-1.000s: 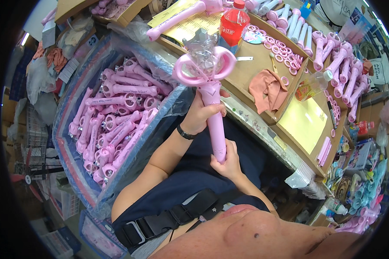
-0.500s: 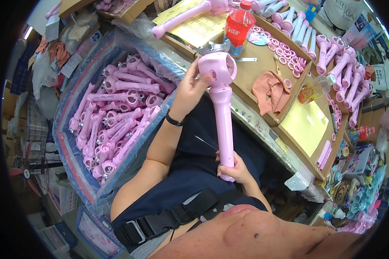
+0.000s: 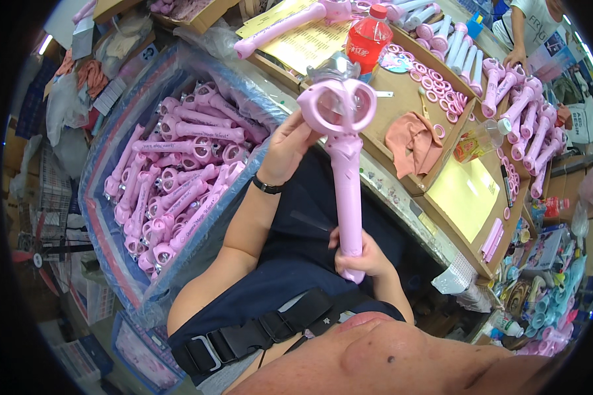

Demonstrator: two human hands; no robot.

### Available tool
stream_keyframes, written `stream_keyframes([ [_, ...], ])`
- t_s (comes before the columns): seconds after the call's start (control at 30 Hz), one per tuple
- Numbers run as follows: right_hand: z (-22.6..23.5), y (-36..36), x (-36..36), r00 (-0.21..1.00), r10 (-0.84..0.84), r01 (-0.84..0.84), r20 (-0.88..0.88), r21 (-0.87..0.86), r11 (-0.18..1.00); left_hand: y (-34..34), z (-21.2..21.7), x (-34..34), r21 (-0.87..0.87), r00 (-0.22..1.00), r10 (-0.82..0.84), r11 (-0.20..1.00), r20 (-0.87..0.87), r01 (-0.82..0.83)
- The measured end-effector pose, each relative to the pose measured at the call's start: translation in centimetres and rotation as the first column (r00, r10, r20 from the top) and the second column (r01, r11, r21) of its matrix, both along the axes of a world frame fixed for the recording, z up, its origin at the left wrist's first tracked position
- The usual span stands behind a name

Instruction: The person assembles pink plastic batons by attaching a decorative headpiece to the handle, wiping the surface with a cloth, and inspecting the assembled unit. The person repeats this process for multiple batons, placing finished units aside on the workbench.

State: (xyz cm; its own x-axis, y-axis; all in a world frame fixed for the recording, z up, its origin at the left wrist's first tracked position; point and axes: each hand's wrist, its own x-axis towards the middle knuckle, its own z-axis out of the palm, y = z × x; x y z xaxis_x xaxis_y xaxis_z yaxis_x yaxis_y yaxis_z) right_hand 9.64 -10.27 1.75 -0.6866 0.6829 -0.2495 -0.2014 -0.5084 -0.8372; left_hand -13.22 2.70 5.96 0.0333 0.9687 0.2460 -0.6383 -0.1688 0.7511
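Observation:
A pink toy wand (image 3: 348,191) stands nearly upright before me, its round open-framed head with a clear inside at the top and a silvery crown piece (image 3: 336,69) above that. My left hand (image 3: 290,148), with a black band at the wrist, pinches the left edge of the wand's head. Lower down, my right hand (image 3: 369,255) is wrapped round the bottom of the handle. From that hand a thin, blurred, pale sliver (image 3: 310,220) sticks out to the left; its kind cannot be made out.
On my left, a plastic-lined bin (image 3: 122,276) holds many pink wands. The workbench (image 3: 402,201) to the right carries a red-capped bottle (image 3: 367,43), pink rings (image 3: 445,99), an orange cloth (image 3: 412,145), a yellow sheet (image 3: 464,197) and more wands (image 3: 524,99). Another person's hand (image 3: 515,58) reaches in at the far right.
The wand's head has turned, so its open ring frame now faces me, and it has come slightly right. My left fingers shifted to its edge. Another person has appeared at the far right.

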Motion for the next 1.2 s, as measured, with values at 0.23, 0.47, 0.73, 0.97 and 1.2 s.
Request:
stream_keyframes([
  [0.23, 2.5, 0.3, -1.5, 0.359, -0.723, -0.148, 0.59, 0.801, 0.581, -0.4, 0.4, 0.9, 0.107, 0.882, 0.409, 0.913, -0.233, -0.395],
  [0.47, 2.5, -0.1, -1.4, 0.35, -0.722, -0.18, 0.597, 0.799, 0.574, -0.2, 0.8, 0.5, 0.003, 0.898, 0.318, 0.943, -0.303, -0.333],
  [0.73, 2.7, 0.1, -0.8, 0.426, -0.674, -0.119, 0.604, 0.776, 0.62, -0.2, 0.0, 0.6, 0.065, 0.89, 0.372, 0.927, -0.264, -0.368],
  [0.97, 3.3, 0.1, -0.5, 0.677, -0.623, 0.036, 0.391, 0.828, 0.559, -3.0, -1.1, 3.8, -0.048, 0.909, -0.247, 0.959, 0.335, 0.279],
  [1.2, 4.5, 6.0, 13.9, 0.011, -0.966, 0.214, 0.257, 0.943, 0.254, -3.2, -2.7, 2.1, -0.251, 0.936, -0.139, 0.941, 0.324, 0.226],
])
